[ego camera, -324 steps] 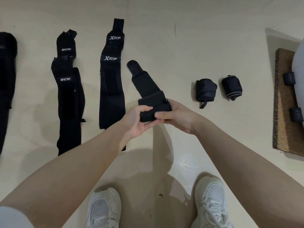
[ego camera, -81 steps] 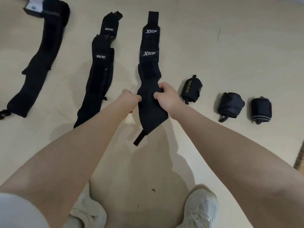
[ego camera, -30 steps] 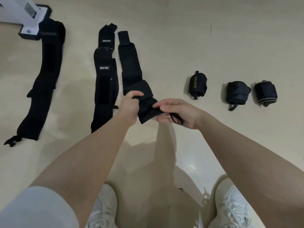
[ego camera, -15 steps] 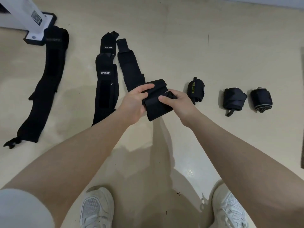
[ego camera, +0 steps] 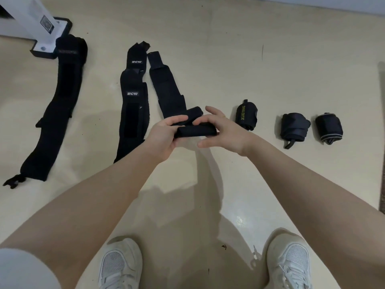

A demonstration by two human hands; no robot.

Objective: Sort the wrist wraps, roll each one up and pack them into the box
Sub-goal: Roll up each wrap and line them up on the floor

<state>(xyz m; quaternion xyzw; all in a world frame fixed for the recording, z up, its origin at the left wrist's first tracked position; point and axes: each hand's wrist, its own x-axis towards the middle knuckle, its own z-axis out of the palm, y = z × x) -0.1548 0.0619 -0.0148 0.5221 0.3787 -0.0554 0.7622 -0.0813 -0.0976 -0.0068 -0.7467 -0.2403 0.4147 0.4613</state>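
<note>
Head view: the left hand grips the rolled end of a black wrist wrap, fingers curled over the roll. The wrap's unrolled length lies on the floor, running up and to the left. The right hand touches the roll's other end; whether its fingers curl round it or only rest there cannot be told. Three rolled wraps sit in a row to the right, apart from one another. Two flat INCYO wraps lie beside the unrolled length.
</note>
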